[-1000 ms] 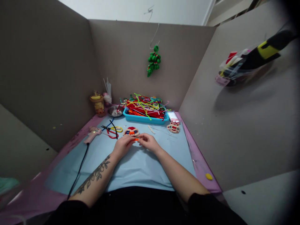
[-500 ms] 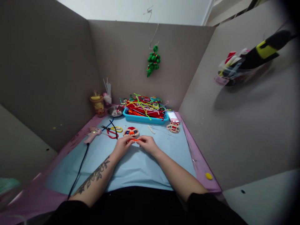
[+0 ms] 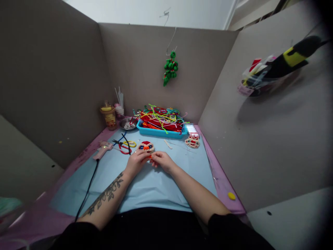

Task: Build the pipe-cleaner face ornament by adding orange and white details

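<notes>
Between my fingertips is a short piece of orange pipe cleaner (image 3: 150,157), partly hidden by the fingers. My left hand (image 3: 137,160) pinches it from the left, and my right hand (image 3: 162,161) pinches it from the right. Just beyond the hands lies a round pipe-cleaner face (image 3: 146,146) in red and cream, with blue eyes and an orange middle. A similar red and cream piece (image 3: 192,142) rests farther right on the blue cloth (image 3: 166,189). Scissors (image 3: 126,146) with red and yellow handles are left of the face.
A blue tray (image 3: 161,132) heaped with colourful pipe cleaners stands at the back. To the left are a pink glue gun (image 3: 104,148) with a black cord, a metal bowl (image 3: 128,124) and a lidded cup (image 3: 109,117). Grey panels enclose three sides; a green ornament (image 3: 170,68) hangs behind.
My right hand has turned and dropped slightly, its lower fingers now showing beneath. The orange piece appears more bent down between my fingertips. The things on the table lie as before.
</notes>
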A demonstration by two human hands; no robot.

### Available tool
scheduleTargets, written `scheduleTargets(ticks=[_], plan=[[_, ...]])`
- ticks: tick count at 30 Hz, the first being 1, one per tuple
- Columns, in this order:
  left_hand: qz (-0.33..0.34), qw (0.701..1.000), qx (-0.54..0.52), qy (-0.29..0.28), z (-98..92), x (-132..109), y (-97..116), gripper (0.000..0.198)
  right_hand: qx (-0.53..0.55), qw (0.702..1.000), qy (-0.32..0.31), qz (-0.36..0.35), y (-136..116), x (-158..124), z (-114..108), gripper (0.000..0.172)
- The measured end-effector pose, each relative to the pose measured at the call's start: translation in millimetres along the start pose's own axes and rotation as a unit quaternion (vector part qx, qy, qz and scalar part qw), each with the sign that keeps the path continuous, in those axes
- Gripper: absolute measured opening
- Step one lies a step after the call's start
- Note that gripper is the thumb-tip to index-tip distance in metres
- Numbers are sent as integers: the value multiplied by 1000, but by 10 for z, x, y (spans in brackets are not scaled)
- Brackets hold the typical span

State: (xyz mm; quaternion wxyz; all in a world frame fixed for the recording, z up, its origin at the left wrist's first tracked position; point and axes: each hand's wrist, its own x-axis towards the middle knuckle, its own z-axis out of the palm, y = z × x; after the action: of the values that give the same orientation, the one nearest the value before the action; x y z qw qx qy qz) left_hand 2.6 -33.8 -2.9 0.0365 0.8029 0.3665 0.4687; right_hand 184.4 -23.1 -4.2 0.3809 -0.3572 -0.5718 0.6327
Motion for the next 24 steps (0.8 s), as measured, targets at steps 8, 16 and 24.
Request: scheduleTargets(ticks=[8,16,24], plan=[[1,999,-18,-37,1,7,14,14,25,998,30,52,-12,0,3,32],[-186,974,-80,-101,25,29,5,23,-388,883,67,-253,-86,-69,-48,16],[-96,991,-68,-65,3,19,-15,17,-233,962,71,-119,-62,-37,-28,19]])
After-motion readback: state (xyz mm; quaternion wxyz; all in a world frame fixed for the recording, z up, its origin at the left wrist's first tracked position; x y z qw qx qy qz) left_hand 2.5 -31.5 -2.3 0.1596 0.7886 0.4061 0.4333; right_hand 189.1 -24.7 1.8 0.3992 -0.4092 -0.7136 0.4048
